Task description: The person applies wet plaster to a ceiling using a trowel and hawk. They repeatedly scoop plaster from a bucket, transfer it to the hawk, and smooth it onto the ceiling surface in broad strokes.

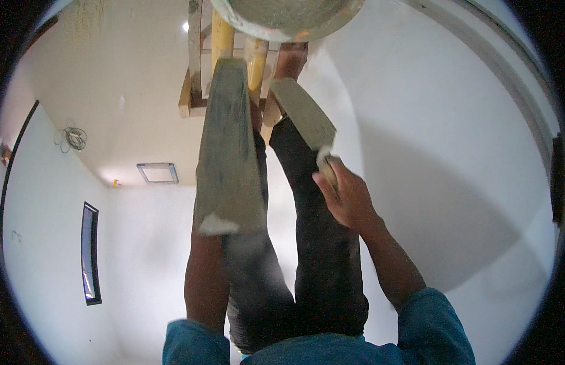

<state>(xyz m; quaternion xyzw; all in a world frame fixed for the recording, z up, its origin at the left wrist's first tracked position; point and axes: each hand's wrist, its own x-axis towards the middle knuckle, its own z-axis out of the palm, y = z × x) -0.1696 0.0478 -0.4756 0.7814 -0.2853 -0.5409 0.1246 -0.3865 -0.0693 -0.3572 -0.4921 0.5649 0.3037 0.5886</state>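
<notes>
My right hand (346, 198) is closed around the handle of a trowel (304, 114) with a flat grey blade, which points up and to the left. A long, tapered plastering float (229, 146), smeared grey, lies over my left forearm (206, 274). My left hand is hidden beneath the float, which it appears to hold up. A pale dab of plaster (218, 224) sits at the float's near end. The two tools are apart, with the float left of the trowel. Beyond them is a round basin (294, 35) with grey residue, cut off by the top edge.
Yellow poles (256, 70) and a wooden frame (188, 91) lie below me, with my bare foot (291, 61) by them. A white wall (428, 182) is close on the right. Farther left are a cable coil (73, 139), a square frame (157, 173) and a dark-framed window (91, 252).
</notes>
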